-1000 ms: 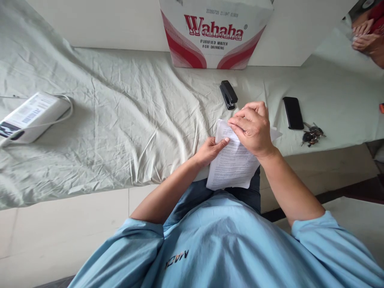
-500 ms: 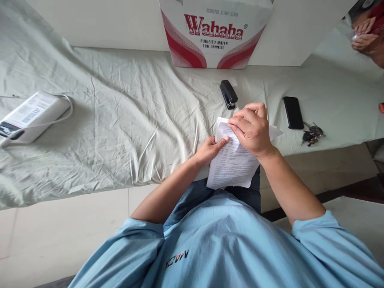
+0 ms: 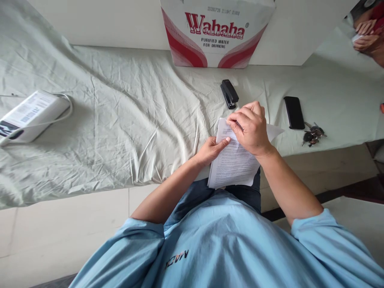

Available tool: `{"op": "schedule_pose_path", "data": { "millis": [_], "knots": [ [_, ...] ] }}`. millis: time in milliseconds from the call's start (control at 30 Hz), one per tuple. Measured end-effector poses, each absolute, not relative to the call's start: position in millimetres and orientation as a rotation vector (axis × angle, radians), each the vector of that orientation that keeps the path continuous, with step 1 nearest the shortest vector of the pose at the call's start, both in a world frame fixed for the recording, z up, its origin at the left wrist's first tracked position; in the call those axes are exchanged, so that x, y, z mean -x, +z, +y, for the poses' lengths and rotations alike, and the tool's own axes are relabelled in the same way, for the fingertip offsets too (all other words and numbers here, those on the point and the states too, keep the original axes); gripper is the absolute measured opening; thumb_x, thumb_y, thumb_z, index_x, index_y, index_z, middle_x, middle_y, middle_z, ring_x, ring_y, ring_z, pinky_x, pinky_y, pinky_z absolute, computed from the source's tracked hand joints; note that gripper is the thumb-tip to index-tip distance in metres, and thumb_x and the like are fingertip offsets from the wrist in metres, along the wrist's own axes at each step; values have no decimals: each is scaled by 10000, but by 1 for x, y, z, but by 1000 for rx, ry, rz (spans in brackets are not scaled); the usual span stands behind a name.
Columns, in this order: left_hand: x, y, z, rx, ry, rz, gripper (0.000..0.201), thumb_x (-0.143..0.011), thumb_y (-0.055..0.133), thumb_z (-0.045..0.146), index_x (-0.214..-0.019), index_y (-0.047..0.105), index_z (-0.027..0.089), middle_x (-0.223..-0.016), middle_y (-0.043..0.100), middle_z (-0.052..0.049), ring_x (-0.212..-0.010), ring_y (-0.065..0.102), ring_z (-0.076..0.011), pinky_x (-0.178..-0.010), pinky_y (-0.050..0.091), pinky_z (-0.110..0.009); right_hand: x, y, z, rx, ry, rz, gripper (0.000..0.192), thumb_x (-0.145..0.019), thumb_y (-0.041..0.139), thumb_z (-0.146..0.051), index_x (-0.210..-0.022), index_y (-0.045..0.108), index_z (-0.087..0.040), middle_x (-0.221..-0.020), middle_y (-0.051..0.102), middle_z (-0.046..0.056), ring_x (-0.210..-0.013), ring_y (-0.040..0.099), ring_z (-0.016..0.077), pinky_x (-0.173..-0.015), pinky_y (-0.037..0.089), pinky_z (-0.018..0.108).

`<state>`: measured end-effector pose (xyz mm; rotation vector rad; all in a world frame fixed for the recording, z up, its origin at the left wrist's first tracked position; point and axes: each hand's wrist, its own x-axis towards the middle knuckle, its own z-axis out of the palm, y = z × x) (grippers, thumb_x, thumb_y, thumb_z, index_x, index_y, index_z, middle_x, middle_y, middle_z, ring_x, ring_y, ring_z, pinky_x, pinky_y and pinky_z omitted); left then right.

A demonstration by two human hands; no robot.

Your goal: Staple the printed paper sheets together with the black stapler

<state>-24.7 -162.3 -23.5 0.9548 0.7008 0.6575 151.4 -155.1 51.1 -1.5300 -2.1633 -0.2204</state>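
A thin stack of printed paper sheets (image 3: 234, 166) is held over my lap at the table's front edge. My left hand (image 3: 211, 150) grips its left side, thumb on top and the other fingers underneath. At the upper edge my right hand (image 3: 250, 126) has its thumb and fingertips pinched on the paper near the top left corner. A sheet's corner sticks out to the right, behind my right wrist. Just beyond the paper a black stapler (image 3: 229, 94) lies on the cloth, touched by neither hand.
A Wahaha water carton (image 3: 216, 36) stands at the back. To the right lie a black phone (image 3: 294, 113) and a bunch of keys (image 3: 313, 135). A white box (image 3: 34, 116) with a cable sits at the left. Another person's hands (image 3: 366, 36) show at the top right.
My right hand has shifted very slightly at the top of the sheets, and the top left corner now lies flatter. My left hand keeps its grip.
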Motion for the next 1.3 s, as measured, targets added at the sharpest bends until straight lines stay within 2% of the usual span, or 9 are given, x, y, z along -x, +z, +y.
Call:
{"op": "schedule_pose_path", "data": {
  "millis": [333,567,700,833,900,967,1067,1233,1300],
  "knots": [
    [25,-19,-162,-1006,664,680,661,-839,781,817,-754,649,174,-681,611,1,-612,520,-118,-582,405,-276,-144,56,-160,1646,-96,-2095,224,-1094,577,-344,-952,723,-252,-911,727,65,-1101,637,320,-1074,470,535],
    [25,-22,-162,-998,670,657,644,-844,786,801,-818,681,167,-717,638,-6,-638,558,-128,-584,417,-271,-137,58,-161,1712,-55,-2028,199,-1057,581,-270,-921,724,-251,-895,738,67,-1077,621,319,-1031,482,528],
    [24,-23,-161,-1030,664,651,647,-865,763,804,-756,634,179,-676,590,8,-613,519,-119,-577,407,-275,-135,59,-160,1737,-45,-2019,187,-1073,568,-306,-1017,739,-254,-972,746,83,-1133,607,336,-1067,482,544],
    [23,-26,-162,-1008,661,641,679,-835,764,842,-817,680,169,-716,640,-3,-638,543,-125,-593,425,-272,-138,67,-157,1746,-58,-2051,211,-1072,614,-370,-1170,760,-252,-1157,776,110,-1252,596,351,-1079,483,521],
    [23,-26,-162,-1010,653,643,685,-832,760,847,-821,694,165,-722,650,-8,-647,557,-129,-602,431,-272,-142,70,-156,1742,34,-2106,228,-1086,597,-370,-1151,781,-251,-1097,793,98,-1186,637,317,-1026,496,470],
    [24,-25,-163,-1018,642,656,676,-838,757,838,-802,689,166,-717,650,-11,-648,568,-132,-609,439,-276,-146,70,-154,1728,172,-2153,269,-1104,556,-351,-1066,800,-245,-941,782,67,-1010,675,261,-936,502,413],
    [26,-21,-163,-1034,618,659,657,-847,758,819,-823,701,166,-746,675,-24,-676,605,-148,-637,472,-286,-151,69,-152,1688,240,-2116,306,-1101,556,-361,-966,800,-236,-815,740,31,-816,650,206,-838,481,371],
    [31,-14,-164,-1168,567,622,636,-887,753,774,-694,620,183,-648,594,-2,-610,530,-128,-593,432,-281,-160,76,-152,1629,227,-2000,347,-1085,582,-448,-914,794,-234,-802,741,30,-780,646,197,-795,483,361],
    [34,-13,-165,-1151,558,630,617,-910,747,751,-713,644,176,-671,631,-16,-634,573,-143,-632,474,-293,-175,83,-156,1626,336,-1990,347,-1057,633,-501,-909,802,-236,-817,761,31,-783,661,198,-789,497,362]
  ]
}}
